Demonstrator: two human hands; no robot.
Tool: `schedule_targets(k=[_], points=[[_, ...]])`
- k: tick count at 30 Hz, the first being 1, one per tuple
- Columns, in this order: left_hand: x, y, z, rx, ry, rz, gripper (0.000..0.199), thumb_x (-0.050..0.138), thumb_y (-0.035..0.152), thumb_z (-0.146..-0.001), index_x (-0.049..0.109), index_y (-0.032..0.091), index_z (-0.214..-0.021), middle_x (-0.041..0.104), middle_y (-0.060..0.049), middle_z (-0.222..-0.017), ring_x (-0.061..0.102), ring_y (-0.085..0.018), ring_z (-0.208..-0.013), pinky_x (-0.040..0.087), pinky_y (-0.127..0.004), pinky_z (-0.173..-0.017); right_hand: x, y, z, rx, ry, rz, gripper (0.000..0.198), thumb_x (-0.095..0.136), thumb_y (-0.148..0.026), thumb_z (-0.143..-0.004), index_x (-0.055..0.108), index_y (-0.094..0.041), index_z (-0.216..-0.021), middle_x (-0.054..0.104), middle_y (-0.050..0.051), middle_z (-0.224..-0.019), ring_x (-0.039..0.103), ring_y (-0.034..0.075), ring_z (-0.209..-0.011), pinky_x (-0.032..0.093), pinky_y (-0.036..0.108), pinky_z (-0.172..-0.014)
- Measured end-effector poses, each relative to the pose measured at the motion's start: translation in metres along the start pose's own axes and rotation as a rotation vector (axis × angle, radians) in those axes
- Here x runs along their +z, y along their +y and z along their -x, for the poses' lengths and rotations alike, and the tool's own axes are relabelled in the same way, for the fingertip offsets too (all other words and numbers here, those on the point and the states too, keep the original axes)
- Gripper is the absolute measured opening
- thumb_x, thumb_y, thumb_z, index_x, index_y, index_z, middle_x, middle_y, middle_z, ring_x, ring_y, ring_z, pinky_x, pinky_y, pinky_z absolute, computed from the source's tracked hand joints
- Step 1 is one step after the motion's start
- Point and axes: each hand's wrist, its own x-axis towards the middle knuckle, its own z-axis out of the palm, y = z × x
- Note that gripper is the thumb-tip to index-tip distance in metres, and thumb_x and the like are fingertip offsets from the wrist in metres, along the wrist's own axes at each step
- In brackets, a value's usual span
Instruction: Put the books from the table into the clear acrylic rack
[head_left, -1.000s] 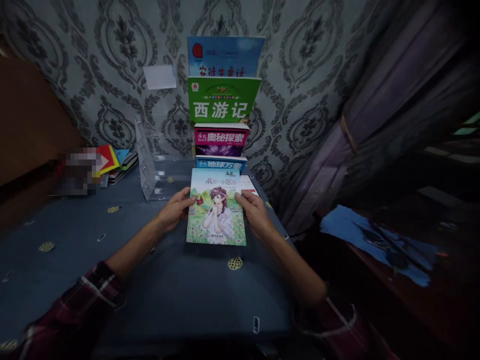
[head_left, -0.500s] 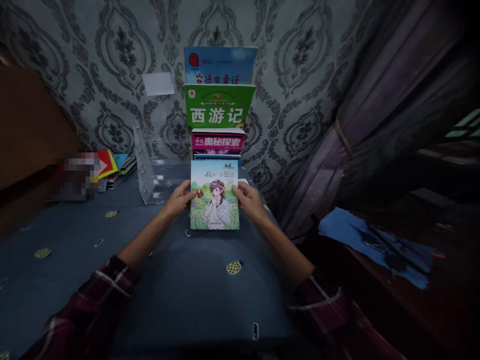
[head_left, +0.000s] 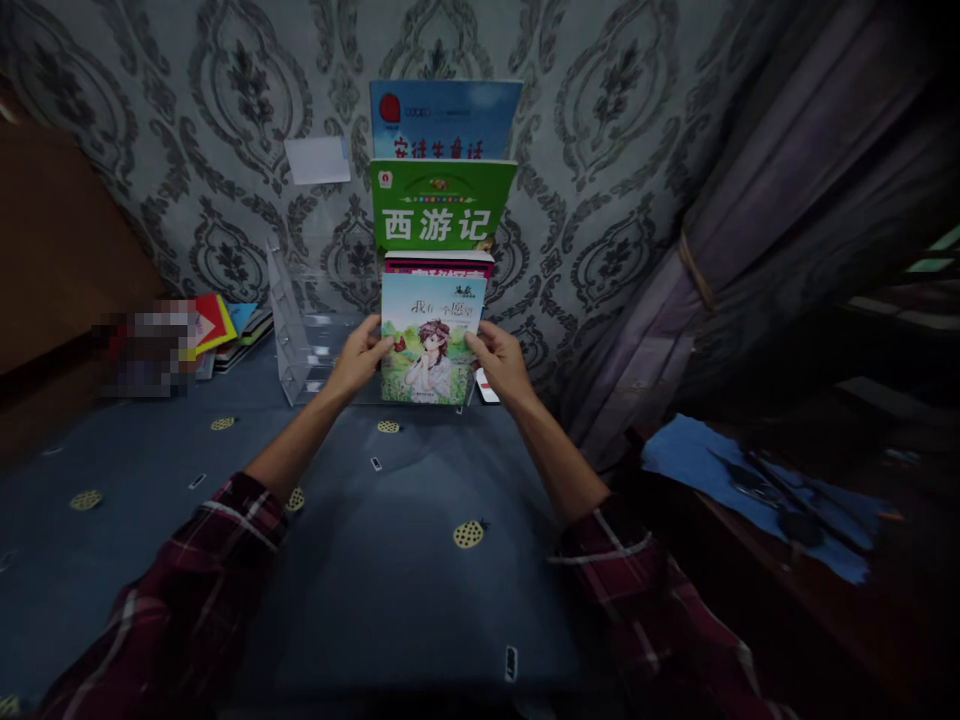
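A small book (head_left: 431,350) with an illustrated cover of a figure in a flowery meadow is upright between my hands. My left hand (head_left: 360,357) grips its left edge, thumb on the cover. On its right edge my right hand (head_left: 501,360) does the same, fingers behind. The book is at the front of a clear acrylic display rack (head_left: 289,330). Behind it, stepped upward, stand a magenta book (head_left: 439,265), mostly hidden, a green book (head_left: 442,205) and a blue book (head_left: 450,115). Whether the held book rests on the rack I cannot tell.
A blue patterned tablecloth (head_left: 337,590) covers the table. Stacked books (head_left: 240,340) lie at the left, partly blurred out. A white card (head_left: 318,160) tops the rack's left side. Right of the table are a tied curtain (head_left: 667,300) and a blue cloth (head_left: 690,455) with dark tools on it.
Both hands have moved forward and up with the small book, closer to the rack. It now covers more of the magenta book and hides the blue-edged one below it.
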Motion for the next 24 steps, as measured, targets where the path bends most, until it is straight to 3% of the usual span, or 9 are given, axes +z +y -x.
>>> schedule_targets(k=[5, 10, 17, 24], points=[[0.003, 0.003, -0.009, 0.232, 0.02, -0.094, 0.037, 0.069, 0.025, -0.082, 0.061, 0.018, -0.117, 0.074, -0.008, -0.1, 0.07, -0.022, -0.091, 0.055, -0.033, -0.083, 0.002, -0.008, -0.008, -0.147, 0.002, 0.011, 0.039, 0.064, -0.054, -0.085, 0.074, -0.024, -0.108, 0.076, 0.004, -0.103, 0.067, 0.023, -0.091, 0.054, 0.037, -0.083], [0.01, 0.005, -0.01, 0.389, 0.057, -0.118, 0.034, 0.067, 0.026, -0.086, 0.06, 0.019, -0.118, 0.071, -0.008, -0.107, 0.067, -0.023, -0.104, 0.052, -0.035, -0.092, 0.0, -0.02, -0.008, -0.243, 0.034, 0.092, 0.039, 0.06, -0.053, -0.09, 0.072, -0.022, -0.111, 0.074, 0.006, -0.107, 0.066, 0.026, -0.101, 0.052, 0.04, -0.094], [0.017, 0.0, -0.007, 0.434, 0.071, -0.178, 0.031, 0.063, 0.027, -0.087, 0.061, 0.019, -0.117, 0.07, -0.007, -0.109, 0.065, -0.021, -0.106, 0.049, -0.032, -0.097, -0.009, -0.019, -0.007, -0.186, 0.034, 0.139, 0.043, 0.062, -0.059, -0.088, 0.072, -0.024, -0.11, 0.074, 0.006, -0.106, 0.066, 0.026, -0.098, 0.055, 0.038, -0.081], [0.015, -0.008, -0.001, 0.4, 0.084, -0.252, 0.032, 0.062, 0.026, -0.087, 0.063, 0.02, -0.118, 0.07, -0.006, -0.108, 0.064, -0.02, -0.1, 0.047, -0.03, -0.093, -0.015, -0.011, -0.008, -0.158, 0.001, 0.152, 0.036, 0.065, -0.048, -0.086, 0.069, -0.024, -0.112, 0.075, 0.004, -0.1, 0.067, 0.024, -0.09, 0.056, 0.037, -0.077]])
